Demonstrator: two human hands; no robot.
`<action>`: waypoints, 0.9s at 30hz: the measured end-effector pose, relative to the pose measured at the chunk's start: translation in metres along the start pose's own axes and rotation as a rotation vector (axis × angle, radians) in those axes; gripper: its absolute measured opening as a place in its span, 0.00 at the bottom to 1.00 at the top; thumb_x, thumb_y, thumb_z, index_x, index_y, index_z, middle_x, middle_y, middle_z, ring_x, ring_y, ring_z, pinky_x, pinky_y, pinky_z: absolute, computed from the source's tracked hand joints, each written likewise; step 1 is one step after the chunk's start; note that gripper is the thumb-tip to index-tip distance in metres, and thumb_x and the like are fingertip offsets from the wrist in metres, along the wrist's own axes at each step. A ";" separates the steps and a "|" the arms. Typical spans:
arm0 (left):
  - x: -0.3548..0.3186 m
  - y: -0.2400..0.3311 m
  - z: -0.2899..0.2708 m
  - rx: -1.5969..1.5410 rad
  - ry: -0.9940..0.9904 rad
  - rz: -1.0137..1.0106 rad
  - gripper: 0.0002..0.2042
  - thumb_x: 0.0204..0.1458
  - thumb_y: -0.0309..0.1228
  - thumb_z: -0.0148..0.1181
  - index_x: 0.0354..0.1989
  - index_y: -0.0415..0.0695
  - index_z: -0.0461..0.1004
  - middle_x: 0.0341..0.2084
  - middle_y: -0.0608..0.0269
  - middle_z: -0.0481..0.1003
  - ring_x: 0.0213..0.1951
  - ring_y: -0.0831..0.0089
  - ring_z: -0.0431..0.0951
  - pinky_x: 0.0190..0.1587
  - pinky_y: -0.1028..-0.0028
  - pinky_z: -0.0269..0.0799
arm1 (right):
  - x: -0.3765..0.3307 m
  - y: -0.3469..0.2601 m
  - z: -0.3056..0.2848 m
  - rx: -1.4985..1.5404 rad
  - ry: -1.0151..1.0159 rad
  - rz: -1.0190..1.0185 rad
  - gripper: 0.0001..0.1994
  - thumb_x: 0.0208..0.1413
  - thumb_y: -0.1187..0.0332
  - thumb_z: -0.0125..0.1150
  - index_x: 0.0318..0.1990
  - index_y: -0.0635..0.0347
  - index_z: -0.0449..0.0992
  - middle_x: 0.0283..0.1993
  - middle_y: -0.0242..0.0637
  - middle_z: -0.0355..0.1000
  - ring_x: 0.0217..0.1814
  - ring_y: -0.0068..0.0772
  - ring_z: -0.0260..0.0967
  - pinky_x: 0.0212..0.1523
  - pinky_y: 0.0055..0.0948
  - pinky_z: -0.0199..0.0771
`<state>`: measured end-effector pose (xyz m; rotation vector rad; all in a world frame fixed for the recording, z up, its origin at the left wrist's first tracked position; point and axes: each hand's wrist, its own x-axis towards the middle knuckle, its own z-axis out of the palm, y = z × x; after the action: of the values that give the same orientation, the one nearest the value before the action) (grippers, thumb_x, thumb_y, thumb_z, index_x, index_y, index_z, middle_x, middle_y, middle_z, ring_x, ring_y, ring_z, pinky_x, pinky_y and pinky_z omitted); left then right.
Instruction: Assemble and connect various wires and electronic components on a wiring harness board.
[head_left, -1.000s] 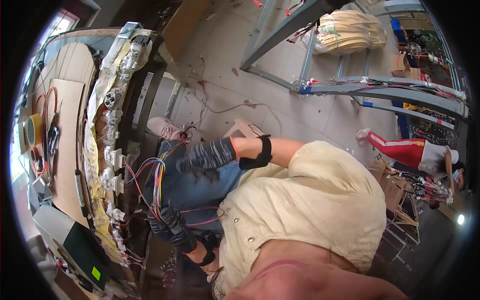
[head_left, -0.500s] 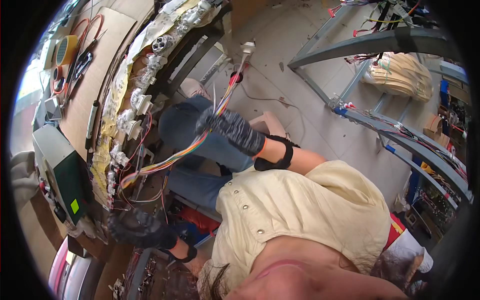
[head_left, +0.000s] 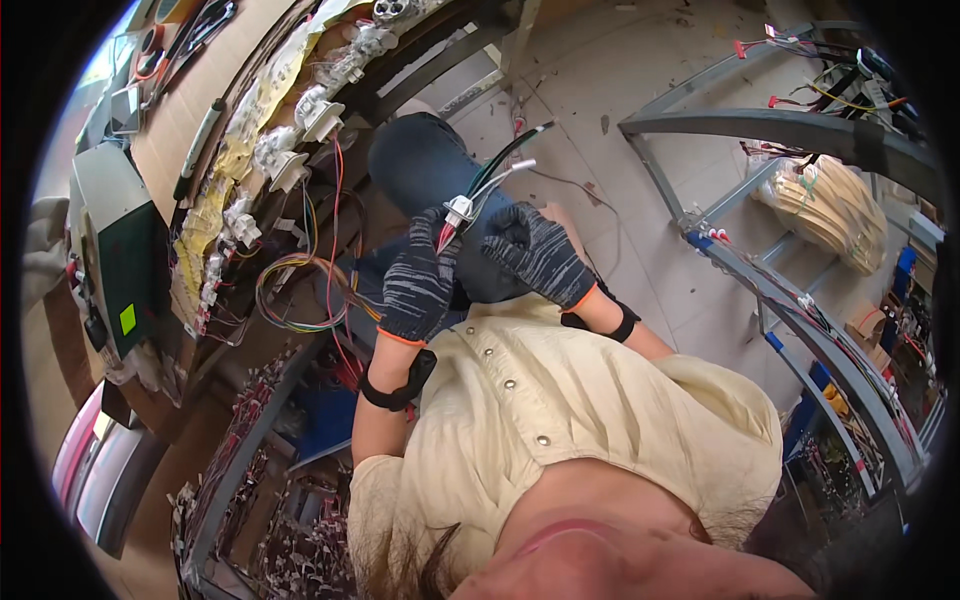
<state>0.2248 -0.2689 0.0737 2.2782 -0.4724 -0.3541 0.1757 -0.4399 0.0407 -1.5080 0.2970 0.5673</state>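
Note:
My left hand point(head_left: 415, 288), in a dark grey striped glove, is closed around a wire harness over my lap. A white connector point(head_left: 459, 209) stands above its fingertips, with red wires below. Dark green and black wires point(head_left: 515, 145) and a white-tipped grey lead point(head_left: 515, 168) stick out past the connector. The harness's multicoloured wires point(head_left: 300, 262) loop from near my left wrist toward the board. Beside the connector, apart from it, my right hand point(head_left: 540, 255) has its gloved fingers curled together; whatever they may pinch is hidden.
At the left, a bench-edge board point(head_left: 225, 200) carries a row of white connectors point(head_left: 318, 112). A marker point(head_left: 200, 148) and a dark green box-like device point(head_left: 125, 265) are near it. A metal frame point(head_left: 740, 125) hung with wires stands right, beside a wrapped tan bundle point(head_left: 825, 210).
My left hand has come up from beside the board and now grips the harness by its white connector. The right hand has let go of the multicoloured wires and moved right; the view has shifted.

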 end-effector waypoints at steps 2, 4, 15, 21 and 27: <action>-0.004 0.008 0.003 0.117 0.046 0.004 0.17 0.51 0.30 0.51 0.51 0.47 0.62 0.25 0.48 0.73 0.26 0.51 0.74 0.29 0.60 0.68 | 0.004 -0.002 0.002 0.086 0.179 -0.152 0.11 0.48 0.71 0.61 0.38 0.64 0.69 0.32 0.34 0.71 0.35 0.17 0.69 0.37 0.18 0.70; -0.003 0.016 0.000 0.212 -0.129 -0.214 0.18 0.50 0.30 0.52 0.51 0.47 0.63 0.25 0.50 0.73 0.24 0.54 0.74 0.28 0.62 0.68 | 0.007 -0.016 0.010 0.251 0.229 -0.257 0.12 0.48 0.71 0.62 0.38 0.65 0.69 0.32 0.33 0.71 0.35 0.16 0.67 0.37 0.17 0.69; 0.027 -0.023 0.007 0.328 -0.084 0.086 0.19 0.47 0.27 0.49 0.49 0.35 0.64 0.28 0.48 0.73 0.33 0.52 0.73 0.37 0.58 0.68 | 0.059 -0.087 0.018 0.205 0.252 -0.620 0.14 0.46 0.78 0.57 0.43 0.64 0.70 0.40 0.40 0.71 0.39 0.32 0.70 0.44 0.27 0.69; 0.070 -0.007 -0.009 -0.050 0.192 0.011 0.23 0.48 0.25 0.47 0.56 0.35 0.59 0.53 0.41 0.60 0.58 0.50 0.57 0.61 0.62 0.50 | 0.105 -0.114 0.016 0.383 0.294 -0.585 0.10 0.51 0.74 0.56 0.40 0.66 0.67 0.35 0.36 0.70 0.35 0.21 0.68 0.37 0.21 0.70; 0.074 -0.013 -0.017 -0.145 0.156 -0.037 0.23 0.49 0.22 0.48 0.57 0.35 0.57 0.53 0.45 0.62 0.56 0.56 0.60 0.59 0.66 0.53 | 0.112 -0.120 0.017 0.294 0.304 -0.583 0.10 0.51 0.74 0.57 0.40 0.66 0.68 0.34 0.36 0.71 0.35 0.22 0.68 0.37 0.22 0.70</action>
<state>0.3006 -0.2819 0.0675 2.1553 -0.3151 -0.2199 0.3294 -0.4004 0.0853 -1.3063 0.1505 -0.1660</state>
